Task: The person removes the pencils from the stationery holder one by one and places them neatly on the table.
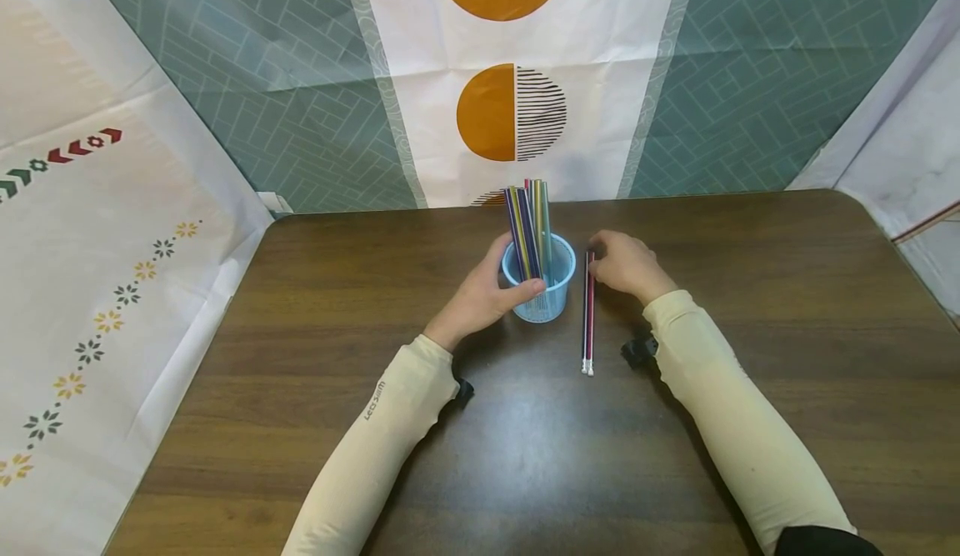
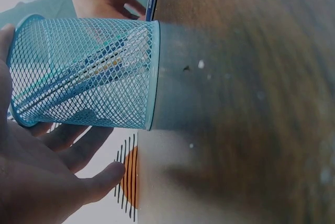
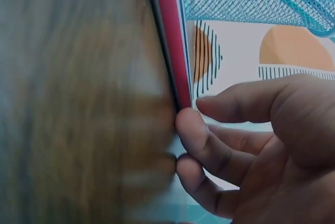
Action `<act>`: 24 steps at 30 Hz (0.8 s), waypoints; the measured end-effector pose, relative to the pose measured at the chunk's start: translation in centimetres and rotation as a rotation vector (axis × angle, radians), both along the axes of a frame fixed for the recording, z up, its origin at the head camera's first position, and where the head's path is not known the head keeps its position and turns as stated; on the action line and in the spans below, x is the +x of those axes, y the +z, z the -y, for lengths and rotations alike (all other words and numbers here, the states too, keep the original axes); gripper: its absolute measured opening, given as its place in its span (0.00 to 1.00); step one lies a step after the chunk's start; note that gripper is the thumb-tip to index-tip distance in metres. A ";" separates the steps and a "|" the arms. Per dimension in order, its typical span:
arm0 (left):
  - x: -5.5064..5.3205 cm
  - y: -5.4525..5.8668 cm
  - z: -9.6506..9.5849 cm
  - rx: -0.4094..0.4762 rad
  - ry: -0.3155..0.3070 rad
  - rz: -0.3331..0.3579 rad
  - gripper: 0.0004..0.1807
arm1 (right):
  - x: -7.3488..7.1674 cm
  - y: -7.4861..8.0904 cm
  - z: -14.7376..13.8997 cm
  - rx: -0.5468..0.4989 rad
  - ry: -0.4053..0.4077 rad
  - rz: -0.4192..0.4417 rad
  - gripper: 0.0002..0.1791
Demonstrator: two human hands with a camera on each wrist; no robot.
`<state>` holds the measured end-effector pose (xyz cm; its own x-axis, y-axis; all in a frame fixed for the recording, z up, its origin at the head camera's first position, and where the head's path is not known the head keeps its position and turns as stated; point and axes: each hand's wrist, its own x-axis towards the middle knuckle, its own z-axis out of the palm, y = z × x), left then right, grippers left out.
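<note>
A light-blue mesh pencil cup [image 1: 553, 301] stands upright on the table and holds several striped, colored pencils [image 1: 525, 227] leaning inside it. My left hand [image 1: 480, 296] grips the cup from its left, thumb across the near rim; the left wrist view shows the mesh side [image 2: 86, 72] with pencils visible through it. Just right of the cup, a few pencils [image 1: 588, 314], dark and red, lie side by side, their silver-banded ends toward me. At their far ends, my right hand [image 1: 626, 266] pinches them between thumb and fingertips. Its fingertips [image 3: 192, 130] cover those ends in the right wrist view.
The brown wooden table [image 1: 300, 423] ends at a back edge just beyond the cup. Behind it hangs a green and white patterned cloth [image 1: 330, 122]. Dark wrist cameras sit under both sleeves, the right one [image 1: 639, 351] close to the tabletop.
</note>
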<state>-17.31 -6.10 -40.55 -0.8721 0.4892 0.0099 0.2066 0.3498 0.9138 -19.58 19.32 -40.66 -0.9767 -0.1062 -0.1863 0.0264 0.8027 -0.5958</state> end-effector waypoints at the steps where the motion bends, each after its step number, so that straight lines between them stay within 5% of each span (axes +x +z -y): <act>1: 0.0 0.0 0.0 0.001 0.000 0.000 0.47 | 0.0 0.1 0.0 -0.003 -0.001 0.004 0.26; 11: 0.0 0.0 0.1 -0.001 0.003 -0.006 0.47 | 0.0 0.8 -0.2 -0.090 -0.024 -0.062 0.23; 19: 0.0 0.0 0.0 0.010 -0.009 -0.006 0.47 | 1.1 3.2 0.9 -0.360 -0.030 -0.266 0.21; 24: 0.0 -0.1 0.1 0.020 -0.011 -0.007 0.46 | 1.5 4.8 2.4 -0.466 0.021 -0.312 0.23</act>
<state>-17.31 -6.23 -40.63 -0.8665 0.4985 0.0255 0.2164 0.3293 0.9191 -18.04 16.89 -35.83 -0.9748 -0.1286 0.1823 -0.2212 0.4514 -0.8645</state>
